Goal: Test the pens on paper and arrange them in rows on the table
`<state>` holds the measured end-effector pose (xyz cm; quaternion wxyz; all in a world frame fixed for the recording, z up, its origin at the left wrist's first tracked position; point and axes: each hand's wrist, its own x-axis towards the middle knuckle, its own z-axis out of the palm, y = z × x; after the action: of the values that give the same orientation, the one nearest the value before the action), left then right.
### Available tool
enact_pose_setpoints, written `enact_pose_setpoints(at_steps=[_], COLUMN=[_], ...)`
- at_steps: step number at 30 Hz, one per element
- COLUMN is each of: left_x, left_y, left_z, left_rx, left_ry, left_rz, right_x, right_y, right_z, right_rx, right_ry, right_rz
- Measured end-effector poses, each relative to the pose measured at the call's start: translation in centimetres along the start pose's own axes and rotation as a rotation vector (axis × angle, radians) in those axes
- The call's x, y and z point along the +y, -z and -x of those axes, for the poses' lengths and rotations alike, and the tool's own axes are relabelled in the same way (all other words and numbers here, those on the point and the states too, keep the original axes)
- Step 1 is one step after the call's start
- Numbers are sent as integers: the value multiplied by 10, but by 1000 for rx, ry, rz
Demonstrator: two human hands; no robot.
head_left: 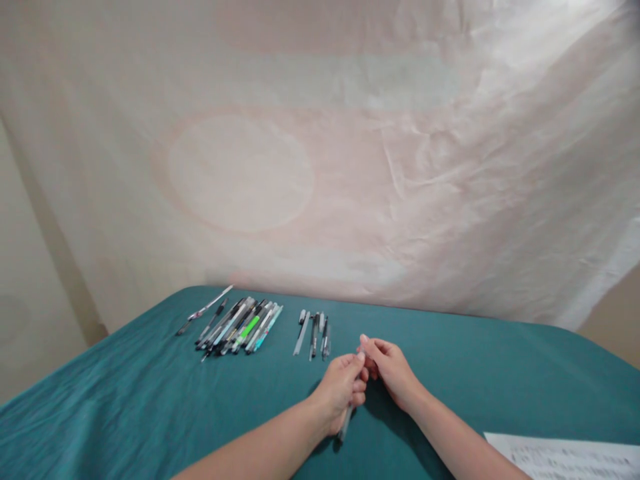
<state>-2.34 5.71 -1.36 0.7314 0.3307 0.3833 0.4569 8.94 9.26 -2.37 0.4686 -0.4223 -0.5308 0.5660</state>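
Both my hands meet above the teal tablecloth [150,400] near the middle. My left hand [341,389] is closed around a pale pen [345,423] whose lower end sticks out below the fist. My right hand [389,369] pinches the pen's upper end with thumb and fingers. Beyond my hands lie three or so loose pens [313,333] side by side.
A larger bunch of several pens [240,327], one with a green barrel, lies at the back left. A printed sheet of paper [570,457] sits at the front right corner. A wrinkled white cloth [350,167] hangs behind the table.
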Motion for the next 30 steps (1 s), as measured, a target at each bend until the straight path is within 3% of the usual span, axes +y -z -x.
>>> enact_pose_setpoints(at_steps=[22, 30], left_x=[5, 0], left_y=[-10, -6], left_z=[7, 7], left_rx=[38, 28], left_ry=[57, -16], left_rz=[-155, -197], right_x=[-1, 1], right_y=[-1, 4], right_z=[-2, -13], right_rx=[52, 147], right_ry=[-23, -44], right_rz=[-4, -92])
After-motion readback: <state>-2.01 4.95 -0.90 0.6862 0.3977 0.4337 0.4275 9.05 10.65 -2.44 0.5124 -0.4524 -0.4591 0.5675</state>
